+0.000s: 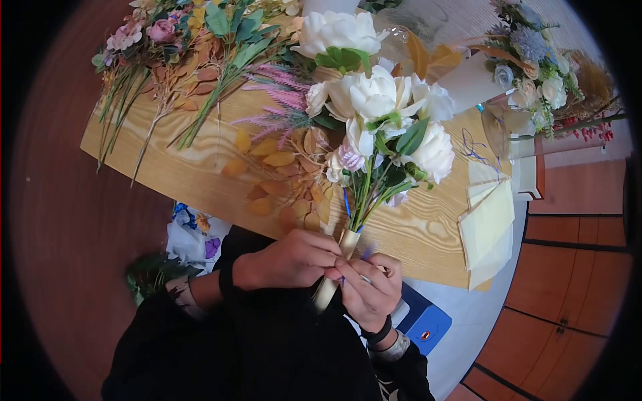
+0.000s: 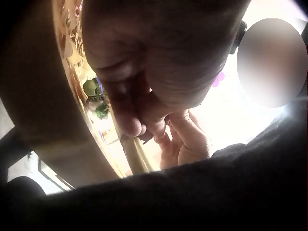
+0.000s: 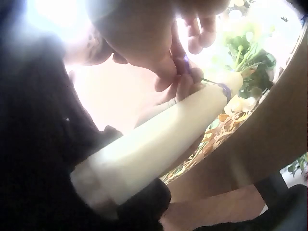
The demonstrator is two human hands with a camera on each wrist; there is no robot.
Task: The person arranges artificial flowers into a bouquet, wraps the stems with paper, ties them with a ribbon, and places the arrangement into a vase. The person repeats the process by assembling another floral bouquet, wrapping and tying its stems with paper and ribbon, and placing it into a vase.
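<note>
A bouquet of artificial white flowers leans over the table's near edge, its green stems bundled into a cream-wrapped handle. Around the upper end of that handle runs a thin purple ribbon. My left hand comes in from the left, its fingertips pinching the ribbon beside the handle. From the other side my right hand pinches the ribbon with curled fingers, close against the left fingertips. In the right wrist view the fingers of both hands meet just above the handle, whose lower end points toward my dark clothing.
Loose artificial stems and pink-purple sprigs lie on the wooden table. Cream wrapping sheets rest at its right edge, near tangled blue string. Another flower arrangement stands at the back right. A blue box sits below.
</note>
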